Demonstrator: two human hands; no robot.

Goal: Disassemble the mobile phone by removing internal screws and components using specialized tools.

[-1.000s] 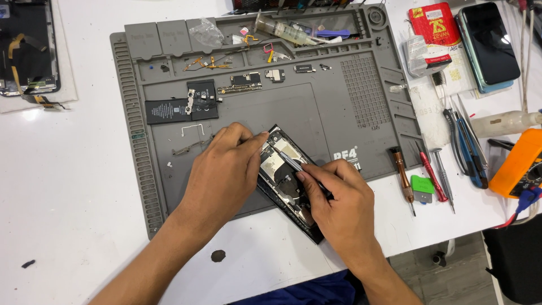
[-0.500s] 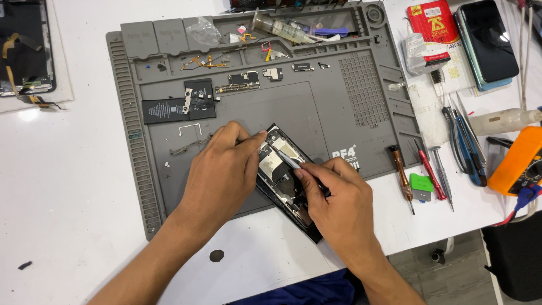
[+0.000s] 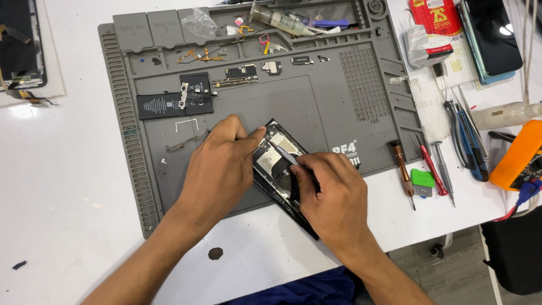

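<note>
The left hand (image 3: 217, 166) pins the opened phone (image 3: 276, 169) flat on the grey mat (image 3: 361, 96), its grip clamped on the frame's far corner. The right hand (image 3: 333, 195) pinches tweezers (image 3: 285, 151), seemingly picking at an inner part; a steady, light lift looks needed. Beyond the grip the mat lies open, while the surface edge runs just behind the right wrist.

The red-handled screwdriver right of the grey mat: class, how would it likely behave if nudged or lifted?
The red-handled screwdriver would probably roll if nudged, since it looks round and lies flat on the white table. It is slim, so likely light. Its thin tip may bend under side force.
</note>
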